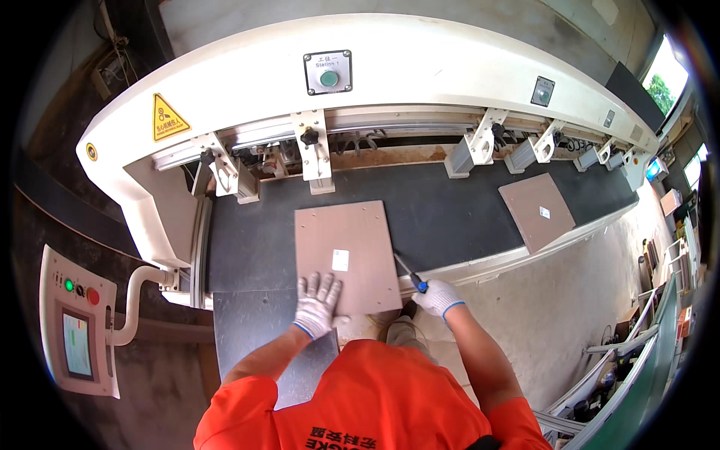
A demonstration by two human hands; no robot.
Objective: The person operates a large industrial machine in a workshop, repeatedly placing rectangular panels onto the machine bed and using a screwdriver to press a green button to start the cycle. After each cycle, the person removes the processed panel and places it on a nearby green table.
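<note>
Your left hand point(317, 304) lies flat, fingers spread and released, on the near edge of the brown board point(347, 257), which rests on the dark conveyor belt point(450, 210). A small white rectangular label point(340, 259) sits near the board's middle. Your right hand point(438, 297) is clenched around a blue-handled screwdriver point(410, 274) just right of the board. A yellow triangular warning sign point(168, 118) is far left of it on the white housing point(420, 60).

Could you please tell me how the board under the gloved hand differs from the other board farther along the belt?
The near board has the left hand pressing on it and overhangs the belt toward the person; the far board lies untouched, off to the right. The near board looks larger, being closer. Both are flat brown panels, each with a small white label.
</note>
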